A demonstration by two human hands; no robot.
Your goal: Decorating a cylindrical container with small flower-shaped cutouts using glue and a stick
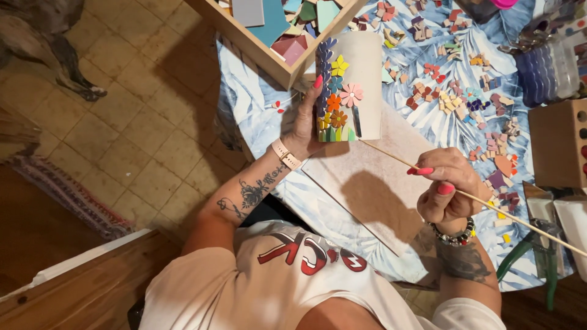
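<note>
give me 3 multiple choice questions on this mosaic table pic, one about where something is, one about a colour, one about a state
1. Where does the wooden tray of tile pieces sit?
A. at the table's far left corner
B. on the floor
C. on the person's lap

2. What colour are the handles of the pliers?
A. red
B. green
C. yellow

3. How is the mosaic vase being kept?
A. lying flat on the board
B. standing alone, untouched
C. gripped by the left hand above the board

Answers:
1 A, the tray lies over the far left corner of the leaf-print tablecloth.
2 B, the handles by the right hand are green.
3 C, the left fingers wrap the vase's flowered side while the right hand pinches a thin wooden stick aimed at it.
</note>
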